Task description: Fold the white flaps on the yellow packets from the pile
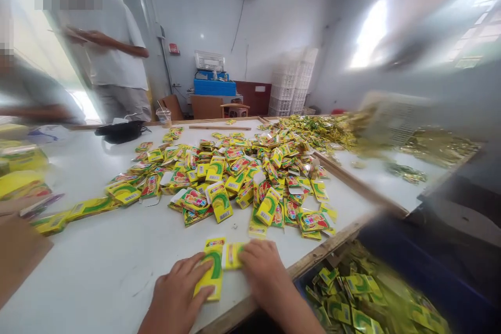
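My left hand (178,292) lies on the white table (117,261) near its front edge, fingers pressed on a yellow and green sachet (211,269). My right hand (260,266) is beside it, fingers curled over a second small yellow sachet (231,255). The two sachets lie side by side and touch. A big loose pile of the same yellow, green and red sachets (242,177) covers the middle of the table beyond my hands.
A blue bin of sachets (352,302) sits below the table's front right edge. A blurred white basket (391,115) tips sachets onto the table at right. Two people stand at far left, one in a white shirt (113,52). Stacked yellow packs (19,167) lie left.
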The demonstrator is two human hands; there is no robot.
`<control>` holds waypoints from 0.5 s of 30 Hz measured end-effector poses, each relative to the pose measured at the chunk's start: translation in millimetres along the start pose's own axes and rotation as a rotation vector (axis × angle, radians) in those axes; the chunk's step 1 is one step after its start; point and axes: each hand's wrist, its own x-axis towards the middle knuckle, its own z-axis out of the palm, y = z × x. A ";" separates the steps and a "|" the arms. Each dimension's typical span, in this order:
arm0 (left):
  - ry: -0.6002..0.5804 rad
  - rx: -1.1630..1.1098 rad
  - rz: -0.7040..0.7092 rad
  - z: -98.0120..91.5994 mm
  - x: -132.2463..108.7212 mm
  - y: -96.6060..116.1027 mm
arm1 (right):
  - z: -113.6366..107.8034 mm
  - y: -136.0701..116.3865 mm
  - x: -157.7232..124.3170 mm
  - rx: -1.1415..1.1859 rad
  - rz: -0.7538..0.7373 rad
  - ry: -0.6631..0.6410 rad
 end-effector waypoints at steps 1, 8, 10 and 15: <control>0.040 0.072 -0.041 -1.3 0.0 -1.7 | -2.2 0.5 3.4 -0.004 0.001 0.002; 0.286 -0.419 -0.026 -0.9 9.0 10.9 | -6.5 -0.6 25.1 0.067 0.134 -0.087; 0.258 -0.735 -0.132 -0.7 13.4 23.4 | -10.4 -4.3 25.1 0.293 0.173 -0.039; 0.112 -1.273 -0.249 1.6 21.4 49.5 | -12.2 -15.8 16.2 0.988 0.175 -0.043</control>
